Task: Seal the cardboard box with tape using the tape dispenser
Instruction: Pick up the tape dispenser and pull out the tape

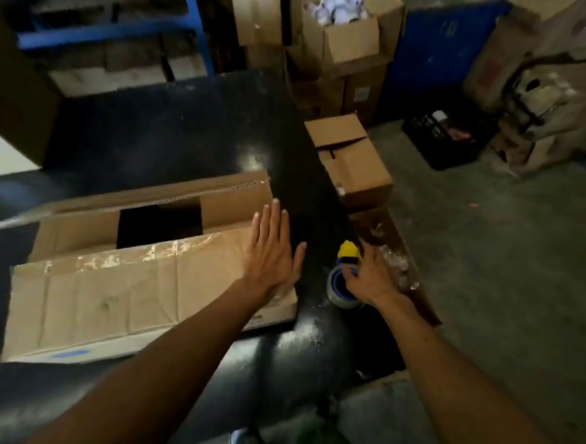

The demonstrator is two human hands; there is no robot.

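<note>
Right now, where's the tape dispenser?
In the head view, the tape dispenser sits on the black table, just right of the cardboard box, under the right hand, which closes around it near the table's right edge.

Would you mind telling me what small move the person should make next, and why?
Probably lift the tape dispenser off the table and bring it to the box. The right hand is already closed around it, while the left hand lies flat and open over the box's right end. The top flaps gape, leaving a dark gap, so nothing is sealed yet.
</note>
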